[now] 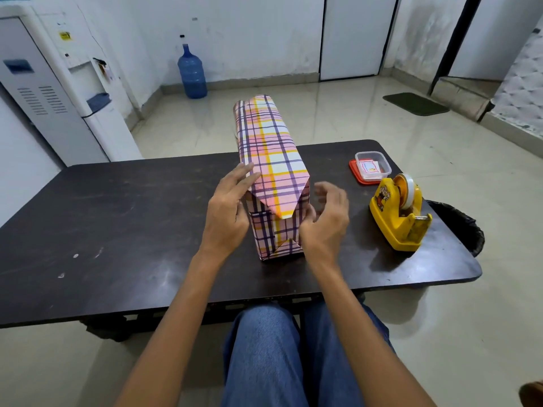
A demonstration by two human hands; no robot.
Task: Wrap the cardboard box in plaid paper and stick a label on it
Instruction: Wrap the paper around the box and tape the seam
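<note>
1. The cardboard box (266, 136) lies lengthwise on the middle of the dark table (117, 218), with one short end facing the person. It is fully covered in pink, yellow and purple plaid paper (274, 233).
2. On the near end, the top flap (280, 198) is folded down to a blunt point over the end face. A lower flap rises in a triangle from the bottom edge.
3. The left hand (227, 210) is at the box's near upper left corner. Its fingers are straight, with the tips lying along the top edge and the palm against the left side. It is unclenched and grips nothing.
4. The right hand (324, 221) is at the right edge of the near end. Its thumb touches the paper there and its fingers are curled above, slightly blurred. I cannot tell whether it pinches the paper or only presses on it.
5. A yellow tape dispenser (399, 214) stands on the table to the right of the box, apart from it, and carries a roll of tape.
6. Behind the dispenser a clear plastic container (379, 160) sits on a red lid (354, 171). It holds what looks like a small stack of labels (368, 167).
7. A black bin (461, 227) shows past the table's right edge.
8. On the floor beyond the table are a blue water jug (192, 73) by the wall, a white water dispenser (58, 83) at left and a green mat (415, 103) at right.
</note>
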